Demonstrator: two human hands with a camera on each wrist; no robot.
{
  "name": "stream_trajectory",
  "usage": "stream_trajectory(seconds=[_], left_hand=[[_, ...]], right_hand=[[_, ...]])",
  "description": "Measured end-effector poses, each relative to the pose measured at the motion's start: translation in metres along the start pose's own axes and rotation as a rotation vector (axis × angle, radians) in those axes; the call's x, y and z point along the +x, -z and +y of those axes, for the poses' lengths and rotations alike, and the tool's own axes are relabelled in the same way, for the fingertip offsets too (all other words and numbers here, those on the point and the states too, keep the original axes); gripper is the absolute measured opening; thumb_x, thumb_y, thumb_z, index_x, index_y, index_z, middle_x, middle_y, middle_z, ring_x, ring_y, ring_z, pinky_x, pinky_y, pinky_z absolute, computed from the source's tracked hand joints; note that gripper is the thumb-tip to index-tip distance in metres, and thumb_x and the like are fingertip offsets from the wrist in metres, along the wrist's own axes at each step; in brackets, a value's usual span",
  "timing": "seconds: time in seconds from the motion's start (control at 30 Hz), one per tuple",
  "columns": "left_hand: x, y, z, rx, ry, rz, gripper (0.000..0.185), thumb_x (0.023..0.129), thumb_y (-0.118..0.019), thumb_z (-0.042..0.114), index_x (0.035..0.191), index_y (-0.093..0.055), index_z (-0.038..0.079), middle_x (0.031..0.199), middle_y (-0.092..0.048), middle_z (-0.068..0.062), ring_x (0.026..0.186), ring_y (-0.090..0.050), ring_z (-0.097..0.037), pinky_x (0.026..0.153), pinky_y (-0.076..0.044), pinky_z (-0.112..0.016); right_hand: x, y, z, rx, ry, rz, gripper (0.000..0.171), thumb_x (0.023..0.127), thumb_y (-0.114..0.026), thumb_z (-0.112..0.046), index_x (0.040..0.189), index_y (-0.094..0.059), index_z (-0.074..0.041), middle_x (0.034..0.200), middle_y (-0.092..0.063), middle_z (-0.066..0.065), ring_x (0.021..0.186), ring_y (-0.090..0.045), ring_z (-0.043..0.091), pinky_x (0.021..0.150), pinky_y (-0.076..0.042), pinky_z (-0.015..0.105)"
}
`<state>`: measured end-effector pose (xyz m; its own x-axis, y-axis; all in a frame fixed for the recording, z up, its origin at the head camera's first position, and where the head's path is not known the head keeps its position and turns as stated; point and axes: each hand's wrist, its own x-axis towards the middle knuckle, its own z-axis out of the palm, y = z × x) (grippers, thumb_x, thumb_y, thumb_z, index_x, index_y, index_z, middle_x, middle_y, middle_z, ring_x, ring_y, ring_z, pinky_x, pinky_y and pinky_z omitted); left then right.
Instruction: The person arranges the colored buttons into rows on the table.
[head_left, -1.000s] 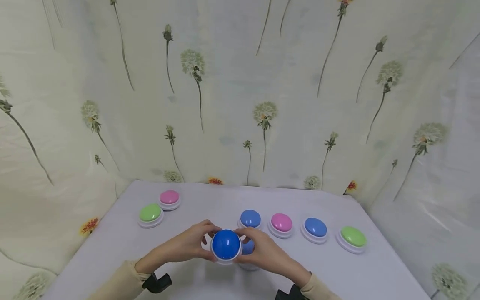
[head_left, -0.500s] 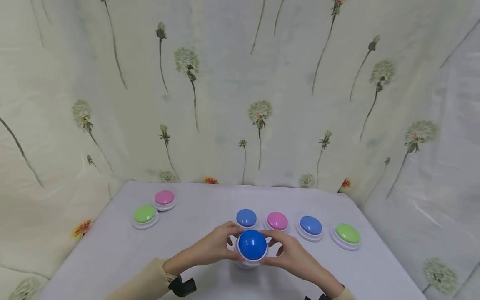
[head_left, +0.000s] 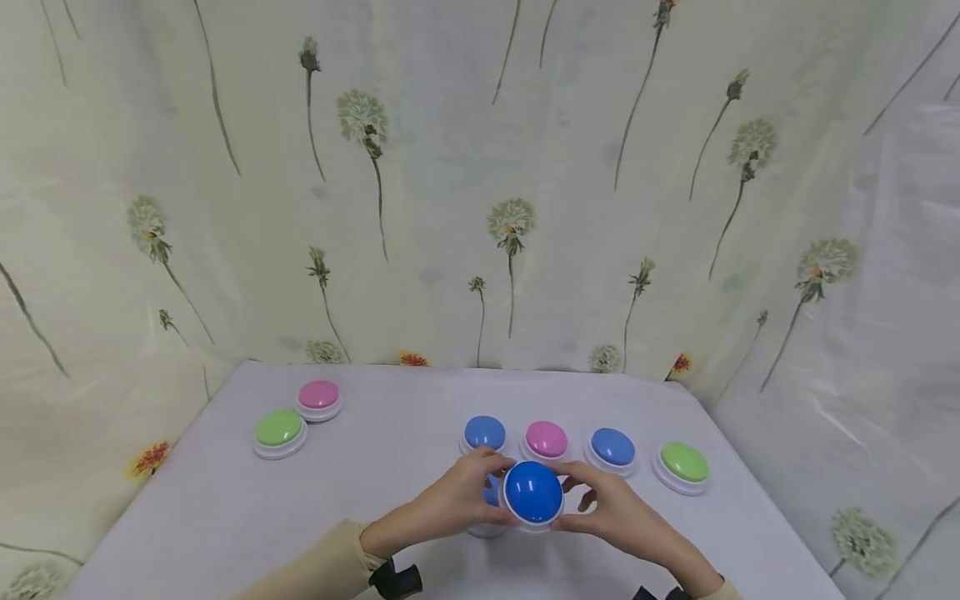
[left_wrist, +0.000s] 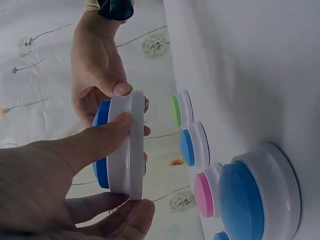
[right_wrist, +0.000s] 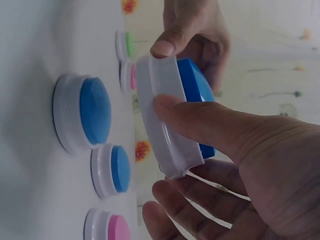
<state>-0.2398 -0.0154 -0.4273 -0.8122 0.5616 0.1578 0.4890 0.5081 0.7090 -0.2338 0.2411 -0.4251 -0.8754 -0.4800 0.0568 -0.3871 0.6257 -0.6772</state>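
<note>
Head view | left hand point(head_left: 450, 507), right hand point(head_left: 615, 517) both clamp raised blue button point(head_left: 533, 492) | another blue button point(head_left: 489, 500) beneath

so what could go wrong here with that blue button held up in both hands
The held blue button is pinched only at its white rim by the left hand and right hand, so it might slip. Another blue button sits on the table right below; a drop would likely strike it. The back row is close: the pink button could get nudged if the hands swing forward.
</note>
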Motion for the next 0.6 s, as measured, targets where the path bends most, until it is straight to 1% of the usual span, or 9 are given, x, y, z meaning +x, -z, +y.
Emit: stream_trajectory(seconds=[0.17,0.27,0.33,0.47,0.53,0.6], left_hand=[[0.014,-0.017,0.001,0.057,-0.048,0.024,0.062,0.072,-0.085,0.03,0.126,-0.061,0.009,0.111,-0.06,0.0,0.102,-0.057,-0.006,0.087,-0.052,-0.021],[0.023,-0.027,-0.002,0.102,-0.064,0.024,0.061,0.071,-0.086,0.028,0.123,-0.062,0.007,0.109,-0.062,-0.001,0.101,-0.058,-0.008,0.087,-0.051,-0.02],[0.03,-0.031,-0.004,0.144,-0.076,0.018,0.06,0.071,-0.086,0.029,0.122,-0.063,0.008,0.11,-0.064,0.0,0.102,-0.058,-0.008,0.087,-0.051,-0.02],[0.042,-0.036,-0.009,0.225,-0.087,0.0,0.061,0.071,-0.086,0.033,0.123,-0.064,0.011,0.114,-0.066,0.002,0.105,-0.058,-0.008,0.089,-0.051,-0.021],[0.048,-0.037,-0.011,0.253,-0.083,-0.015,0.061,0.07,-0.086,0.036,0.122,-0.064,0.012,0.113,-0.067,0.003,0.103,-0.059,-0.007,0.088,-0.051,-0.02],[0.051,-0.038,-0.012,0.294,-0.087,-0.029,0.06,0.069,-0.086,0.038,0.119,-0.066,0.011,0.111,-0.069,0.004,0.102,-0.06,-0.006,0.091,-0.049,-0.022]], right_hand=[[-0.001,0.008,0.017,0.005,0.028,-0.025,0.063,0.078,-0.079,-0.037,0.133,-0.056,-0.018,0.124,-0.064,0.002,0.102,-0.06,0.02,0.077,-0.054,0.023],[0.0,0.009,0.027,0.004,0.025,-0.044,0.064,0.078,-0.079,-0.036,0.133,-0.056,-0.014,0.124,-0.064,0.004,0.102,-0.061,0.022,0.078,-0.054,0.022],[0.001,0.009,0.034,-0.002,0.024,-0.052,0.064,0.079,-0.079,-0.035,0.134,-0.056,-0.011,0.124,-0.063,0.005,0.102,-0.061,0.023,0.077,-0.054,0.022],[0.004,0.01,0.049,-0.012,0.042,-0.058,0.065,0.079,-0.079,-0.033,0.133,-0.055,-0.006,0.124,-0.063,0.01,0.101,-0.062,0.022,0.076,-0.055,0.024],[0.005,0.011,0.055,0.0,0.044,-0.068,0.065,0.079,-0.079,-0.033,0.133,-0.055,-0.003,0.123,-0.063,0.011,0.1,-0.062,0.022,0.077,-0.056,0.026],[0.007,0.01,0.059,0.016,0.033,-0.085,0.065,0.079,-0.078,-0.033,0.133,-0.055,-0.004,0.123,-0.063,0.011,0.101,-0.062,0.023,0.078,-0.057,0.028]])
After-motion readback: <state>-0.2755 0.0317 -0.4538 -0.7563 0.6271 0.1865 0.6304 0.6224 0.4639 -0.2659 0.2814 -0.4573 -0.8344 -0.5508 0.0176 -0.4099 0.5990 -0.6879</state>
